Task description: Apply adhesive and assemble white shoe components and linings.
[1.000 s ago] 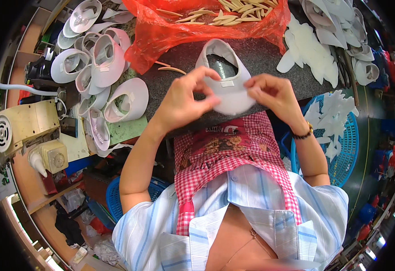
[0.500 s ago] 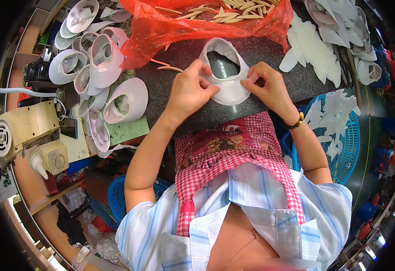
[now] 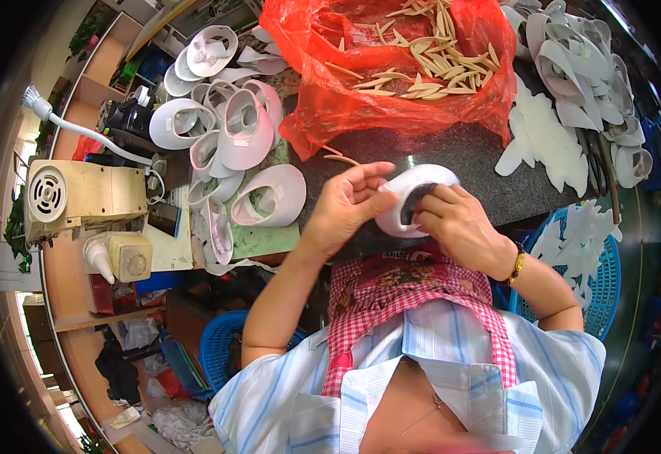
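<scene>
— What do I have around the bench?
— I see a dark stone worktop (image 3: 459,163), a beige machine (image 3: 80,197) left, blue baskets (image 3: 217,352) on the cluttered floor, daylight at left.

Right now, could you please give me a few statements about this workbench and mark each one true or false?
1. Both hands hold one white curved shoe piece. True: left hand and right hand grip it.
2. The red plastic bag is full of blue buttons. False: it holds pale tan strips.
3. A pile of white curved pieces lies left of the hands. True.
4. The right wrist is bare. False: it wears a gold bracelet.
5. The basket on the right is red. False: blue.
</scene>
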`<state>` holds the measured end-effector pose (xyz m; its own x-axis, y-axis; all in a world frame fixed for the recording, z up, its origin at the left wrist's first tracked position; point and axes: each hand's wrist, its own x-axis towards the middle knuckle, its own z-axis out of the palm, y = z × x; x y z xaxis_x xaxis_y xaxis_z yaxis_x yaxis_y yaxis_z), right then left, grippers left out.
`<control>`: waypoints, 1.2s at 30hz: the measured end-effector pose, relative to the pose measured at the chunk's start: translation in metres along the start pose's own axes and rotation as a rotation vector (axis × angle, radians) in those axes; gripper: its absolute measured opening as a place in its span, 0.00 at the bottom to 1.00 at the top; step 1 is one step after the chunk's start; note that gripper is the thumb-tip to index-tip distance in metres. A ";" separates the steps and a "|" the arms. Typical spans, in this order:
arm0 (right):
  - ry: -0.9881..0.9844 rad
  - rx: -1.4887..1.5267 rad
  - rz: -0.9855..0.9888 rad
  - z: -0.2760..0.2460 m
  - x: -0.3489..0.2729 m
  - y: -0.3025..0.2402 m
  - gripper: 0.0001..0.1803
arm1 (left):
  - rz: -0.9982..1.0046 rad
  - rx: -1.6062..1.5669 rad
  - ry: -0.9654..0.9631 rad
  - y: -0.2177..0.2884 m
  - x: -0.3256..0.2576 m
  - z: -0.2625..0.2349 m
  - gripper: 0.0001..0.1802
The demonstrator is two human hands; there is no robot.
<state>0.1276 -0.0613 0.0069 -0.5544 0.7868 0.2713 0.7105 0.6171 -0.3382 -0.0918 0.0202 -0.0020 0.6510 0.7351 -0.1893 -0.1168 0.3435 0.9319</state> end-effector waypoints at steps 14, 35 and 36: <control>-0.171 1.292 0.436 0.022 0.005 0.002 0.12 | 0.183 -0.088 0.219 -0.055 -0.041 0.025 0.35; 0.770 0.329 0.229 -0.003 -0.056 -0.014 0.05 | 0.230 -0.211 -0.140 -0.042 -0.014 0.062 0.29; 0.757 0.300 0.204 -0.005 -0.059 -0.014 0.06 | 0.233 -0.208 -0.140 -0.042 -0.013 0.061 0.29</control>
<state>0.1523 -0.1160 -0.0003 0.0897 0.7330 0.6743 0.5605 0.5225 -0.6425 -0.0491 -0.0393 -0.0196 0.6838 0.7254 0.0785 -0.4155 0.2986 0.8592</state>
